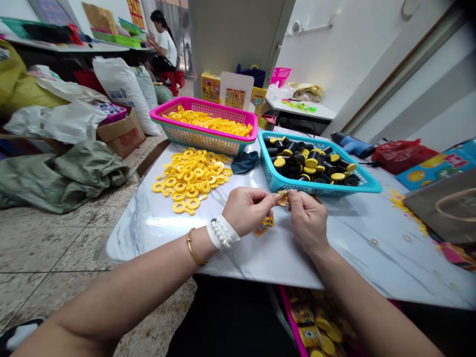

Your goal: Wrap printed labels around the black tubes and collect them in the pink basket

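My left hand [250, 209] and my right hand [309, 218] meet over the marble-patterned table, thumbs and fingertips pinched together. Between them is a small, colourful printed packet [283, 199], held from both sides. Below my left hand another piece of the printed packaging [265, 225] shows, partly covered by the fingers; whether it joins the held piece I cannot tell. Left of my hands lies a heap of yellow plastic rings with tabs [191, 176]. Just beyond them, a blue basket [266, 171] holds black cylinders with yellow caps [312, 159].
A pink basket [158, 115] of yellow rings sits nested at the back left. A dark cloth [244, 162] lies between the baskets. Yellow bits [407, 210] and a bag [442, 203] are at right. Below the table edge is a pink-rimmed container [293, 322]. A person [167, 49] sits far back.
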`<state>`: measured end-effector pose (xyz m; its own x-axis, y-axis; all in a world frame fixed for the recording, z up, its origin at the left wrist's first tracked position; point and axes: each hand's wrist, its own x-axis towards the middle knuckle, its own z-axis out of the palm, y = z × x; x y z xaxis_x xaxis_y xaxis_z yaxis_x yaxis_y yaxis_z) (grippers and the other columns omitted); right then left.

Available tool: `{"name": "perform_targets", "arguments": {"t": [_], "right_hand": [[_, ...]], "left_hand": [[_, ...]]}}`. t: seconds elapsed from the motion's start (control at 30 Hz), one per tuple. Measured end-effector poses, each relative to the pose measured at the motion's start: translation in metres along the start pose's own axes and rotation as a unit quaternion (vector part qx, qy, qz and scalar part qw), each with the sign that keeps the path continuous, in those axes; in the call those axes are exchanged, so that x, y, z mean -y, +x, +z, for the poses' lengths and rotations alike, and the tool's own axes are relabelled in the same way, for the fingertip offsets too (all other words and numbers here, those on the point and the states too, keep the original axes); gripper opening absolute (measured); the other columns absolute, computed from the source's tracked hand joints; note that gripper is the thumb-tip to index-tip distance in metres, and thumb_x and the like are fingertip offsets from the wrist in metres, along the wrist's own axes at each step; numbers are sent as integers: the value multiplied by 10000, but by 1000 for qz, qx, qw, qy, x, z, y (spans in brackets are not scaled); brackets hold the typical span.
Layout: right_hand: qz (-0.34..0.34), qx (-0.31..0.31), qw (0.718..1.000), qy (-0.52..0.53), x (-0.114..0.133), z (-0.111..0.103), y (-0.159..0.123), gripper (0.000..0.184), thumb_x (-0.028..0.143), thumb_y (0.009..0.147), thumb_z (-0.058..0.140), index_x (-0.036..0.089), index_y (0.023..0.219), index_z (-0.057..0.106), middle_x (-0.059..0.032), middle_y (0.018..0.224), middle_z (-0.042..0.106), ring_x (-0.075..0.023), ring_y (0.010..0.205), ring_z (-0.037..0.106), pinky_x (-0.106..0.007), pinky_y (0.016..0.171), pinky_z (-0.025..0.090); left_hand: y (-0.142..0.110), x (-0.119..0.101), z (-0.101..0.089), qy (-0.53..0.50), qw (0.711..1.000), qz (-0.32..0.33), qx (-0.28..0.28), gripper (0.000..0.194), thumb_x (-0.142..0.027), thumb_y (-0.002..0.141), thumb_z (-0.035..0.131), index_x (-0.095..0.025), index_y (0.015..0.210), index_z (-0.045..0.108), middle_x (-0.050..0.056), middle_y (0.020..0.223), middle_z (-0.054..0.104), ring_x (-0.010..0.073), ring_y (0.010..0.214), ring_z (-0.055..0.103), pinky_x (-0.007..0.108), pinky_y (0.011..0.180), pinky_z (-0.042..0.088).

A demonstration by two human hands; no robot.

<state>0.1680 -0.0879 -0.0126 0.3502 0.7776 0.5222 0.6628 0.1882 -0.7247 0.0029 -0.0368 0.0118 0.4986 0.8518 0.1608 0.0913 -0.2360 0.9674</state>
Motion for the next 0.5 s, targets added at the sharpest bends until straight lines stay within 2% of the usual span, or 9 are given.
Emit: {"name": "perform_targets", "arguments": {"t": [0.23, 0.4, 0.5], "right_hand": [[-18, 12, 1000, 12, 4, 2, -1, 506, 463, 974, 510, 212, 552, 393, 25, 572, 395, -121, 540, 385, -291, 552, 325], [-40, 20, 999, 3, 5, 2, -3, 475, 404, 978, 512, 210, 553, 419, 18, 584, 432, -126, 558, 422, -295, 575, 353], [-69, 40, 997, 19, 5, 3, -4, 417, 350, 981, 506, 207, 589, 488, 0, 632, 497, -139, 611, 474, -298, 621, 391]], "left_hand": [[4, 1, -3, -2, 997, -2, -83, 272, -371, 862, 632, -153, 746, 747, -1, 593, 647, 89, 511, 527, 197, 498, 418], [0, 3, 0, 11, 997, 33, -69, 205, -345, 838, 688, -174, 833, 800, 24, 712, 740, 133, 650, 636, 228, 620, 490], [3, 6, -1, 9, 999, 1, -41, 189, -337, 822, 712, -190, 890, 810, 40, 825, 779, 167, 744, 685, 253, 682, 522]]}}
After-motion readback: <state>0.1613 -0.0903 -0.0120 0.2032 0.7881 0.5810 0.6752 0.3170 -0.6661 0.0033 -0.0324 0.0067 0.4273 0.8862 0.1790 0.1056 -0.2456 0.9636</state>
